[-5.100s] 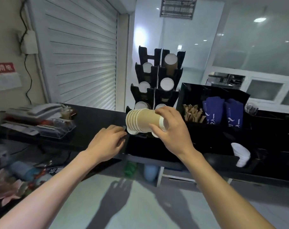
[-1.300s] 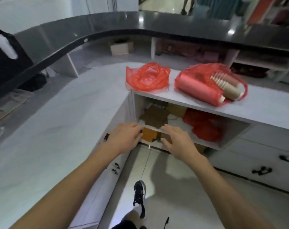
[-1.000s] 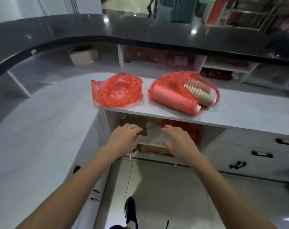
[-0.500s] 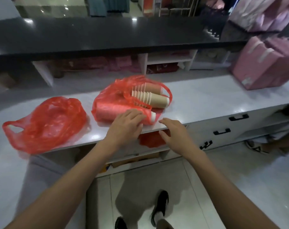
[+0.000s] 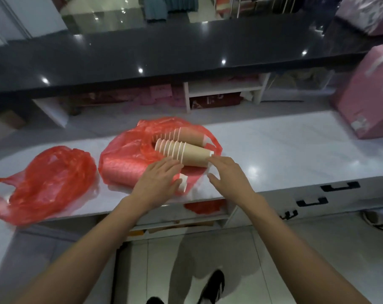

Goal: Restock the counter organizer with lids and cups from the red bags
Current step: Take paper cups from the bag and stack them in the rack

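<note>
Red bag [image 5: 129,163] at counter edge [image 5: 203,194]; 2 open hands [image 5: 158,183] [image 5: 228,176] flank cup stack [image 5: 184,152].

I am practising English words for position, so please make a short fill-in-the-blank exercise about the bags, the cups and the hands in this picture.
1. The two bags on the white counter are ____ in colour.
2. The brown paper cup stacks lie on their ____, not upright.
3. The flatter bag lies to the ____ of the bag with cups.
4. The right hand touches the near stack's narrow end with ____ fingers.

Missing words: red; sides; left; straight
</note>
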{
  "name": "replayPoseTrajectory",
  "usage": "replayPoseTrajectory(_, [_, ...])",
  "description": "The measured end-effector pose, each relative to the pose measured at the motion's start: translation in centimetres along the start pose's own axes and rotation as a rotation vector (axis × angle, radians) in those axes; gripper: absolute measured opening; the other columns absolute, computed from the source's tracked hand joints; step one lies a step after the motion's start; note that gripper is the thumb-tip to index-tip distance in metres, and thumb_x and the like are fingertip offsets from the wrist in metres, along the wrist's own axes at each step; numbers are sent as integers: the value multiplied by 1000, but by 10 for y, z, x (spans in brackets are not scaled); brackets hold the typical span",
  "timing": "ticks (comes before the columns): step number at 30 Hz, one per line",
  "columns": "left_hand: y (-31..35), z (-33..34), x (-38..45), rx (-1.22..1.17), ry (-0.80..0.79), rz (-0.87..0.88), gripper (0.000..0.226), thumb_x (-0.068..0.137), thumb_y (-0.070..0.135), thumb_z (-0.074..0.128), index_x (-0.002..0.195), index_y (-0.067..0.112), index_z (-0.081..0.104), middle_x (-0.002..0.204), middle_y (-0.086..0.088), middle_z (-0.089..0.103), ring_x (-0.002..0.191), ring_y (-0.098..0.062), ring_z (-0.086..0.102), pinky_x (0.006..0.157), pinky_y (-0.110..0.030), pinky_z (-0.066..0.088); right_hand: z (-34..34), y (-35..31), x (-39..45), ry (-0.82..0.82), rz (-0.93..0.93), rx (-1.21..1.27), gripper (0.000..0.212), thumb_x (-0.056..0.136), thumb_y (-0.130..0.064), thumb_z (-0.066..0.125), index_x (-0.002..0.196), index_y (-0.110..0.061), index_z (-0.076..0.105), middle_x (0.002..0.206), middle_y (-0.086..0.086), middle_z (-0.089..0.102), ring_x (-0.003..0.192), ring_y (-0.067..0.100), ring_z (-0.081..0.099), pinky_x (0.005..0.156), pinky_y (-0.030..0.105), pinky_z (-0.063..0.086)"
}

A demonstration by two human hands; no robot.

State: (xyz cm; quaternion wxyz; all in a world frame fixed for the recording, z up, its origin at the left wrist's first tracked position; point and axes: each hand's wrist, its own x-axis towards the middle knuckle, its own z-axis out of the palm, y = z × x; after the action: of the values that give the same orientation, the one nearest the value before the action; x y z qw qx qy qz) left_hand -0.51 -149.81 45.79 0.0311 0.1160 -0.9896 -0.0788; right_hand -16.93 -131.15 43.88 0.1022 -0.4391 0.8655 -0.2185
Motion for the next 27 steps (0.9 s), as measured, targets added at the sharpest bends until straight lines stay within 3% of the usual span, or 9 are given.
replayPoseTrajectory(2, [-2, 0, 2, 6, -3, -55, 50, 95, 42, 47, 140, 22, 55, 148, 1, 51, 142, -22, 41, 113, -44, 34, 4, 2, 18, -12, -42, -3, 51, 95, -28, 62, 144, -22, 49, 153, 3, 46, 139, 27, 40, 108, 48, 40])
replayPoseTrajectory(8, [-18, 4, 19, -79, -20, -183, 54, 99, 36, 55, 149, 23, 42, 154, 4, 43, 147, -17, 29, 118, -39, 27, 22, 13, 65, -75, -104, -145, 60, 90, -30, 62, 146, -26, 40, 155, 2, 38, 142, 28, 35, 108, 48, 38])
replayPoseTrajectory(16, [-37, 16, 49, -166, 70, -188, 45, 94, 27, 61, 137, 17, 55, 142, -1, 55, 135, -21, 46, 111, -44, 40, 43, 23, 96, -140, -133, -239, 87, 83, -47, 72, 154, -25, 29, 155, 2, 38, 142, 29, 34, 114, 45, 27])
replayPoseTrajectory(22, [-50, 29, 52, -243, 173, -175, 40, 90, 21, 63, 129, 12, 62, 136, -4, 60, 131, -22, 50, 110, -42, 42, 55, 23, 104, -124, -146, -236, 82, 86, -39, 68, 155, -24, 27, 154, 3, 37, 142, 30, 33, 113, 48, 28])
replayPoseTrajectory(27, [-56, 31, 48, -294, 202, -247, 43, 91, 19, 62, 133, 11, 60, 140, -6, 57, 134, -22, 47, 113, -40, 40, 57, 33, 102, -81, -188, -136, 81, 81, -34, 72, 151, -22, 34, 146, 5, 46, 135, 30, 42, 112, 49, 37])
